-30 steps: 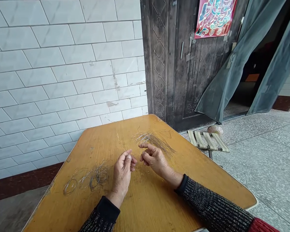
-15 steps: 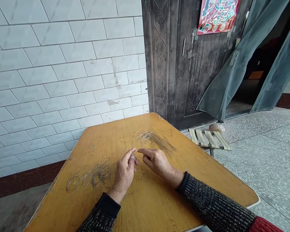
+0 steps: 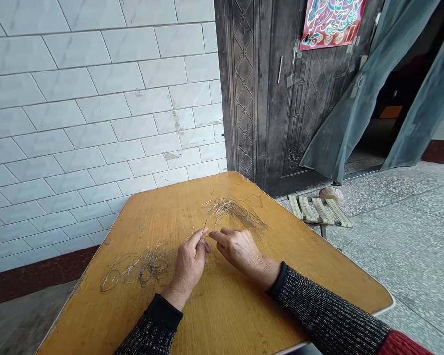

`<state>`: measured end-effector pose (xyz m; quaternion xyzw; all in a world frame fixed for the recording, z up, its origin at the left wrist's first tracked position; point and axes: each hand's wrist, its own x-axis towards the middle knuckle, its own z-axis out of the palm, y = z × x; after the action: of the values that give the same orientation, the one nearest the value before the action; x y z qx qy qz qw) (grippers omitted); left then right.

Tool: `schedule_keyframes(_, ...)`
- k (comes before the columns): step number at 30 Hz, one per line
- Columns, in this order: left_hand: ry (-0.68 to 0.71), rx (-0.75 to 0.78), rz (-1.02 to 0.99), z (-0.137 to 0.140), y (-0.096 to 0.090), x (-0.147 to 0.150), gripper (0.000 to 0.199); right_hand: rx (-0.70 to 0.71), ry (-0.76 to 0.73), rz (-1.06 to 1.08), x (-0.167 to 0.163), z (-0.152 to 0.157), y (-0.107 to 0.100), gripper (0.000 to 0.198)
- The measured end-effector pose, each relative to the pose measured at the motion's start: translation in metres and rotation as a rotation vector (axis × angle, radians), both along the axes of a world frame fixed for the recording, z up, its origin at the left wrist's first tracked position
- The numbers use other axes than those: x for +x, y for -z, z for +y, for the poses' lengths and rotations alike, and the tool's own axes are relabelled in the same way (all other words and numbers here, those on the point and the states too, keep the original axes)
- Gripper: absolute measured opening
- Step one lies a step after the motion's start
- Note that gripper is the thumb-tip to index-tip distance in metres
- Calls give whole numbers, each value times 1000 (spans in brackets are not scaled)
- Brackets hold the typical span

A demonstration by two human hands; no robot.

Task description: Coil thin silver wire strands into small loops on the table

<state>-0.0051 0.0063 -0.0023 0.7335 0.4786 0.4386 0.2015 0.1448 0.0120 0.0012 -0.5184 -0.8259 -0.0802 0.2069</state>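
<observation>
My left hand (image 3: 190, 261) is closed in a pinch on a thin wire (image 3: 206, 222), whose end sticks up above the fingertips. Close by on the right, my right hand (image 3: 240, 252) has its fingers drawn together, tips almost touching those of the left. Its thumb is hidden, and whatever it pinches is too fine to make out. Beyond the hands lies a loose bundle of straight thin wires (image 3: 242, 213). Left of my left hand, several curled wires (image 3: 152, 266) lie in loose loops.
Everything rests on a yellow-brown wooden table (image 3: 222, 315) with a pale edge. A white tiled wall (image 3: 126, 118) and a dark carved door (image 3: 281, 108) stand behind it. At the right are a strap-topped folding stool (image 3: 320, 211) and a grey-green curtain (image 3: 358, 103).
The right fingers have shifted slightly and straightened, with more fingers side by side. The wire's upright end leans more to the right. My left hand keeps its pinch.
</observation>
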Motion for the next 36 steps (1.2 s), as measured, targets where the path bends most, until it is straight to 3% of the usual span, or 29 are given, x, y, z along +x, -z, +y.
schedule_keyframes(19, 0, -98, 53, 1, 3, -2, 24, 62, -46, 121, 0, 7, 10, 25)
schedule_keyframes(28, 29, -192, 49, 1, 7, -1, 28, 87, -93, 336, 0, 12, 13, 24)
schedule_keyframes(31, 30, -198, 30, 1, 7, -1, 29, 17, -121, 537, 0, 15, 15, 24)
schedule_keyframes(36, -10, -234, 29, 2, 9, -2, 30, -311, -198, 908, -1, 17, 14, 25)
